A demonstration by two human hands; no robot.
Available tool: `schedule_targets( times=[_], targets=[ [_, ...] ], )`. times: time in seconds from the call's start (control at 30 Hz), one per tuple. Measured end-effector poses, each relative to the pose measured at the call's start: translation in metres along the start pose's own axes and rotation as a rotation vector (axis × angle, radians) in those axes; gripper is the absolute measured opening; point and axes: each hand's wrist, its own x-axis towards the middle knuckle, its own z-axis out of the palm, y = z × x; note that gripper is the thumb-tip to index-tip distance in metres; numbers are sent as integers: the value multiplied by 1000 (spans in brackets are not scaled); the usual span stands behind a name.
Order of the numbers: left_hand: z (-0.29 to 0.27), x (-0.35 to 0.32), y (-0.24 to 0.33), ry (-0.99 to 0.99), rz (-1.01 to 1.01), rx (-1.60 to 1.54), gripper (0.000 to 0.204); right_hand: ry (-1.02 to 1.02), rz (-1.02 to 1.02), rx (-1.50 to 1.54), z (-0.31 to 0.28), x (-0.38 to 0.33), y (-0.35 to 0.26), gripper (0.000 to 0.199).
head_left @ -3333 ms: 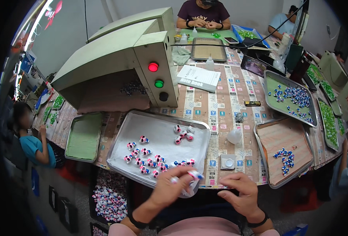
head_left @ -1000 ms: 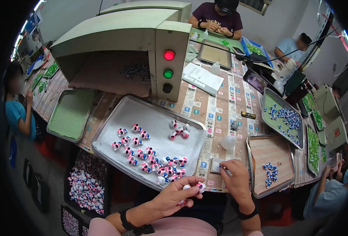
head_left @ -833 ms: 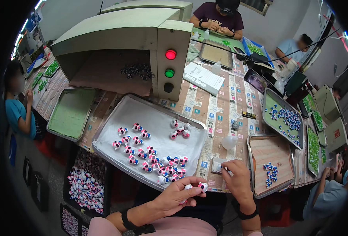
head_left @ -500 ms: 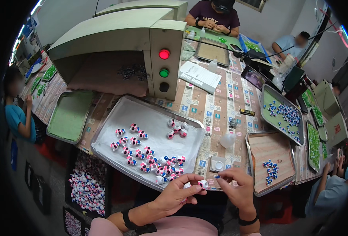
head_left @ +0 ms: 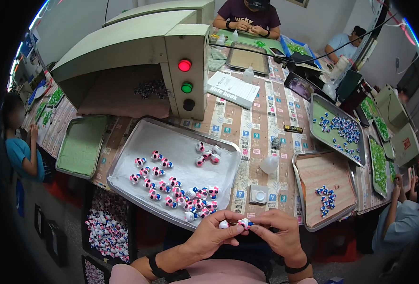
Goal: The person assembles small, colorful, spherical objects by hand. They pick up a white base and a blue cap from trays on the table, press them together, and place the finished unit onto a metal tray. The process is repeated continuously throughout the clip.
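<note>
Low in front of me, my left hand (head_left: 208, 237) pinches a small white-and-pink toy figure head (head_left: 242, 222) between thumb and fingers. A second white ball-shaped piece (head_left: 224, 224) sits among the same fingers. My right hand (head_left: 283, 233) is closed on a small blue piece (head_left: 250, 225), which touches the head's right side; fingertips partly hide where they meet. Just beyond my left hand, a paper-lined metal tray (head_left: 129, 173) carries many white, pink and blue figures (head_left: 176, 191), with a small separate group (head_left: 208, 155) near its far right corner.
A small white cup on a square base (head_left: 258, 194) and a squeeze bottle (head_left: 269, 164) stand beyond my right hand. Trays of blue pieces (head_left: 297, 175) lie at right. A box-shaped machine (head_left: 190, 75) with lights stands behind the tray; co-workers sit around the table.
My right hand has moved left and brought the blue piece against the head in my left hand. The view has shifted slightly; the trays look unchanged.
</note>
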Motion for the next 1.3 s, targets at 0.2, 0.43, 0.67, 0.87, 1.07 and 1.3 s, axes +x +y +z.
schedule_targets(
  times=[0.2,0.43,0.67,0.87,1.07,1.3],
  targets=[
    [0,2,-2,1,70,108,26,5,-57,-31,-1,1,5,22],
    [-4,-6,31,16,76,301,24,-44,-27,23,-3,8,-5,26],
    [-73,6,107,592,573,1077,22,331,-3,-278,-44,-2,19,20],
    [-116,8,118,590,779,1557,19,655,50,-481,-103,-13,60,18],
    [-88,-4,110,611,750,1155,25,608,110,-749,-136,-26,97,22],
    [-37,-14,86,151,269,206,41,482,147,-826,-133,-13,118,24]
  ],
)
